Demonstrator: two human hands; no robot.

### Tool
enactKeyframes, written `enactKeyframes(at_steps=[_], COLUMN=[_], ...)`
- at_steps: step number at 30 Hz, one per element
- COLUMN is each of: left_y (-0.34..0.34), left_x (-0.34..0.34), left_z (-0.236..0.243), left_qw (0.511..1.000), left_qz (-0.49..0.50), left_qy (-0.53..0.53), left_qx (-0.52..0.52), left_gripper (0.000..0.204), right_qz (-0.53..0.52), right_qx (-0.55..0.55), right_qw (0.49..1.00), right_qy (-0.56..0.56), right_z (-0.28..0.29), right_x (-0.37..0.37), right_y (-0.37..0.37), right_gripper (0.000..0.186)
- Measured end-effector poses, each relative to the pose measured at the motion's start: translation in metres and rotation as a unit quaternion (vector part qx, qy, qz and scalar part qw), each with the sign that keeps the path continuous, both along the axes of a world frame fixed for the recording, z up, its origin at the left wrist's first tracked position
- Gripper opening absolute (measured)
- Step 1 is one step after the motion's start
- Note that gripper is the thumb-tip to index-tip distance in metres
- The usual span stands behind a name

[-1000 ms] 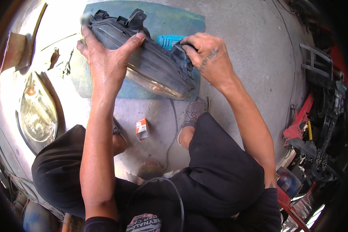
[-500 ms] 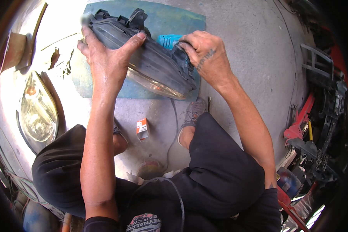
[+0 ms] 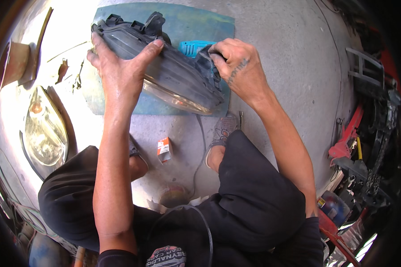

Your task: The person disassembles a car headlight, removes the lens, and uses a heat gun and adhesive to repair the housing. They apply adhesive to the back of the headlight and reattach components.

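A car headlight [image 3: 169, 69] with a dark plastic housing is held over a blue-green board [image 3: 200, 24]. Its clear lens edge [image 3: 178, 99] faces toward me. My left hand [image 3: 122, 66] spans the near side of the housing, thumb and fingers spread and pressing on it. At the headlight's right end my right hand [image 3: 238, 62] closes its fingers on a black bracket [image 3: 207, 62] of the housing. Behind the headlight, beside the right fingers, a turquoise power tool [image 3: 194, 47] shows in part.
A second headlight [image 3: 46, 131] lies on the floor at the left, near a brownish pot-shaped object [image 3: 14, 64]. Between my feet stands a small orange and white box [image 3: 164, 149]. A dark cord [image 3: 202, 138] runs past it. Red and black metal equipment [image 3: 349, 133] lines the right side.
The headlight and both hands have shifted slightly to the left in view. Both grips look the same.
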State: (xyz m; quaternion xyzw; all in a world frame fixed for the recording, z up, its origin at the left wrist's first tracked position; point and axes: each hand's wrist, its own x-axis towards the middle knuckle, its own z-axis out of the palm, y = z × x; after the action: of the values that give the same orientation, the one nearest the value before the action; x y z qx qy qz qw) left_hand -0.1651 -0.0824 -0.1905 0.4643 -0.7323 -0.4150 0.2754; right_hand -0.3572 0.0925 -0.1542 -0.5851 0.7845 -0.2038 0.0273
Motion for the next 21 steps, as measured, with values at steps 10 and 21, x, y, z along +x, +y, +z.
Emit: enactKeyframes(at_steps=[10,21], left_y=[0.002,0.001], left_x=[-0.002,-0.003], left_z=[0.011,0.018], left_qw=[1.000,0.999], left_qz=[-0.004,-0.021], left_qy=[-0.008,0.008], left_qx=[0.028,0.029], left_gripper=[0.147,0.128], right_qz=[-0.040,-0.335], right_qx=[-0.030,-0.071], right_qw=[0.995,0.848], right_qy=[-0.091,-0.404], right_z=[0.002,0.007], right_x=[0.000,-0.015], right_y=[0.005,0.143], right_gripper=[0.012,0.025])
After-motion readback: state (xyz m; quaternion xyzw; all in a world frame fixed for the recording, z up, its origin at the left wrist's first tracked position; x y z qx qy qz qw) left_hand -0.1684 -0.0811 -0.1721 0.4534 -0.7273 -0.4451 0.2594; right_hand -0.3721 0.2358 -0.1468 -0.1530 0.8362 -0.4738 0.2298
